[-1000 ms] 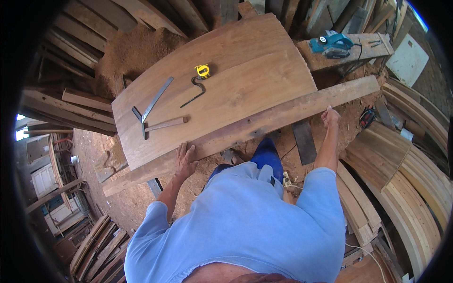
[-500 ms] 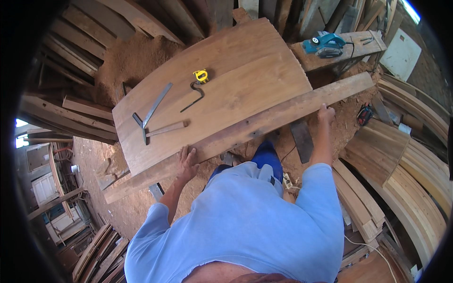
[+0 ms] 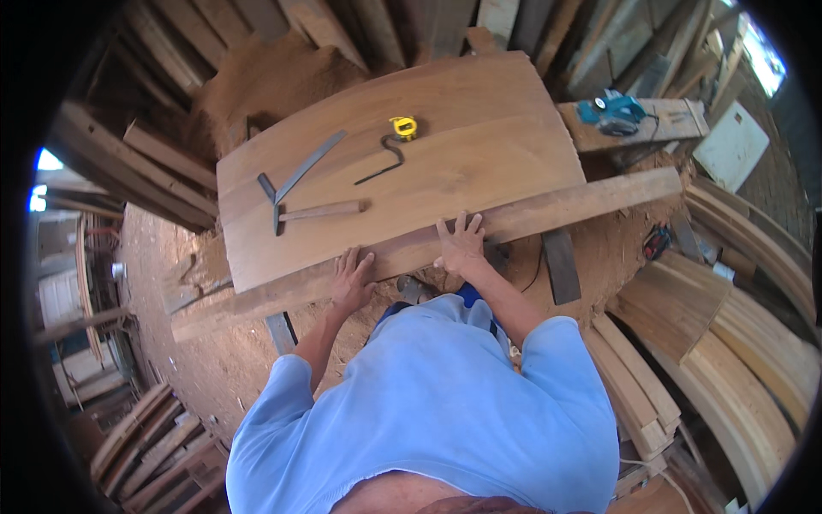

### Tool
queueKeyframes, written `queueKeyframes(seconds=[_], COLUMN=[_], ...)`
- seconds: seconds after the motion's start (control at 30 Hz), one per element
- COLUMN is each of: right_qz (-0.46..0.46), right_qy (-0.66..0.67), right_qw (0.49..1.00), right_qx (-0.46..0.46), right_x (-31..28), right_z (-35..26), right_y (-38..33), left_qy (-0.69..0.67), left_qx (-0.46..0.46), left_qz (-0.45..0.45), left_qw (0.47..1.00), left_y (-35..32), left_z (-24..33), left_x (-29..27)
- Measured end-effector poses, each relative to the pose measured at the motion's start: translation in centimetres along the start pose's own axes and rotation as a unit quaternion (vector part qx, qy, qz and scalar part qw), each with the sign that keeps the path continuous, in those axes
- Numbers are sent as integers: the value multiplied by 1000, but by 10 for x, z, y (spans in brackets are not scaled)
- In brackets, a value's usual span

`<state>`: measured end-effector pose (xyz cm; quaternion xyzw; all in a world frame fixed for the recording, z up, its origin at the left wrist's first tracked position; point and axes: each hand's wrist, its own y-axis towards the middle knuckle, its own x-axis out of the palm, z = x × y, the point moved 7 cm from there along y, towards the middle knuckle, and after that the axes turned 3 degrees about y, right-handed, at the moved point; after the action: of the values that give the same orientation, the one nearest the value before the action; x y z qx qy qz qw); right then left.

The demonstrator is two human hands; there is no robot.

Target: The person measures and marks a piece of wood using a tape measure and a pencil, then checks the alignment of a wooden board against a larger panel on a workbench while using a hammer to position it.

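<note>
A long wooden plank (image 3: 591, 204) lies along the near edge of a wide wooden panel (image 3: 479, 163). My left hand (image 3: 352, 278) rests on the plank left of its middle, fingers stretched out. Farther right, my right hand (image 3: 461, 244) also lies on the plank, its fingers spread. On the panel are a hammer (image 3: 321, 210), a sliding bevel or try square (image 3: 300, 176), a yellow tape measure (image 3: 403, 128) and a dark S-shaped metal hook or rod (image 3: 387, 164). Neither hand touches these tools.
A teal electric planer (image 3: 611, 113) sits on a beam at the far right. Sawdust (image 3: 274, 90) is heaped behind the panel. Stacked boards (image 3: 719, 368) fill the right side, and a red-and-black tool (image 3: 657, 242) lies beyond the plank's right end. A dark support (image 3: 561, 267) juts toward me.
My right hand has let go of the plank's right part and come left, now flat nearer my left hand. The left hand stays on the plank. The view has shifted slightly.
</note>
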<state>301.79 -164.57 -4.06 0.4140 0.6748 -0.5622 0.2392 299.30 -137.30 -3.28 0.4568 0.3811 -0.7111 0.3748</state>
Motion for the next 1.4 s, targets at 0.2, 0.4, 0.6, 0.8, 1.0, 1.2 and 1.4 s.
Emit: queueKeyframes(seconds=[0.2,0.4,0.6,0.8,1.0,1.2,1.4], right_qz=[9,-22,-65,-82,-69,-62,-50], right_qy=[-83,-174,-223,-243,-255,-245,-239], right_qw=[997,984,972,963,955,956,957], right_qx=[-4,-22,-28,-85,-136,-147,-158], right_x=[8,18,17,20,28,24,30], right_z=[-22,-30,-31,-39,-22,-24,-8], right_y=[0,5,13,18,28,29,38], left_qy=[-17,-138,-169,-471,-613,-732,-694], left_qx=[14,-220,-550,-543,-468,-386,-440], left_qz=[36,276,403,566,515,455,471], left_qw=[999,926,712,403,374,329,322], left_y=[5,-47,-183,-321,-295,-255,-253], left_z=[-9,-42,-168,-339,-368,-373,-371], left_x=[4,-12,-11,85,58,49,35])
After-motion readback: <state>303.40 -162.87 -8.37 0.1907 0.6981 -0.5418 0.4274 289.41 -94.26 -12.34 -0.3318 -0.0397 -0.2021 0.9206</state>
